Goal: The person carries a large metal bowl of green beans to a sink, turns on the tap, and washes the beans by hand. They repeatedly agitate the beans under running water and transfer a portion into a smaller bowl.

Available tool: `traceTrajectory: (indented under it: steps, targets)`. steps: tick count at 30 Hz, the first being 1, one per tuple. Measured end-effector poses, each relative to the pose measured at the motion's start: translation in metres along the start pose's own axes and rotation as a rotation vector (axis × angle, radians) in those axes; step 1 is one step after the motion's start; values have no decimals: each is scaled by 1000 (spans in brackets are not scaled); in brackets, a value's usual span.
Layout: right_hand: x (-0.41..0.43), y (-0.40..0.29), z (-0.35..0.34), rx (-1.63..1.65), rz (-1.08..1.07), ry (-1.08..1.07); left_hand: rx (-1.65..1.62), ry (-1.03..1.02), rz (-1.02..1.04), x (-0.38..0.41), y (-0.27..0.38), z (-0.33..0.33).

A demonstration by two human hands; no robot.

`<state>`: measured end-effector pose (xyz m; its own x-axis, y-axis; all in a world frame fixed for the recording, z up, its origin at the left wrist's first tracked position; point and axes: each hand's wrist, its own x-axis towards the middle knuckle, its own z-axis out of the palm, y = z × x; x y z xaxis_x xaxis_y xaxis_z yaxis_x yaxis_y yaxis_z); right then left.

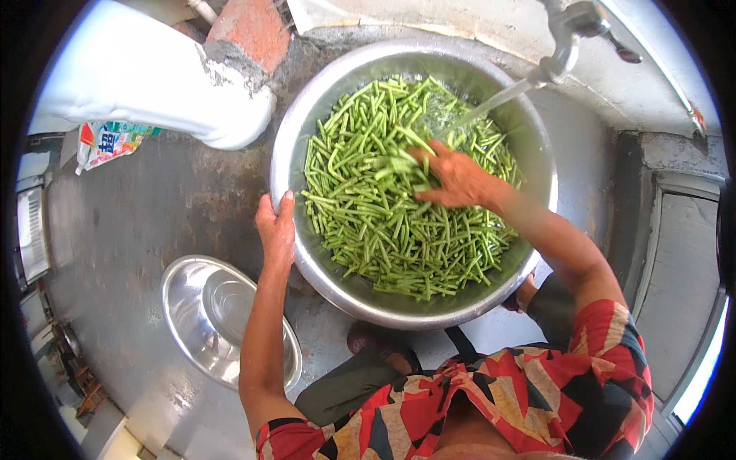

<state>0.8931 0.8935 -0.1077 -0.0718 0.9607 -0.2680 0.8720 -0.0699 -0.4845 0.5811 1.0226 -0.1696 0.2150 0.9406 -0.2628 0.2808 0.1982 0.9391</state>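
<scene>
A large stainless steel basin (322,287) stands before me, filled with cut green beans (397,230) in water. My left hand (276,227) grips the basin's left rim, thumb over the edge. Among the beans, my right hand (457,175) has its fingers spread; the beans by its fingertips are blurred. Whether any bean is held between those fingers is not clear. From a metal tap (560,57) at the upper right, a stream of water (500,99) runs into the basin just beyond my right hand.
A smaller steel bowl (195,310) rests on the grey floor (144,230) at lower left. A white pipe-like object (155,75) and a red brick (250,34) are at upper left, beside a printed plastic pouch (109,146). A light panelled door (684,276) borders the right side.
</scene>
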Motion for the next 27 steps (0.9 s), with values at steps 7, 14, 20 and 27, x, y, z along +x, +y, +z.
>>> traceTrajectory:
  steps: [7,14,20,27]
  targets:
    - [39,-37,-23,-329,-61,42,-29,-14,2,-4,17,-8]
    - [152,-7,-17,-338,46,16,-15,-33,27,15,19,20]
    - [55,5,17,-268,-161,302,37,20,25,3,18,-10]
    - [99,-23,19,-287,255,38,-15,-24,-1,11,3,15]
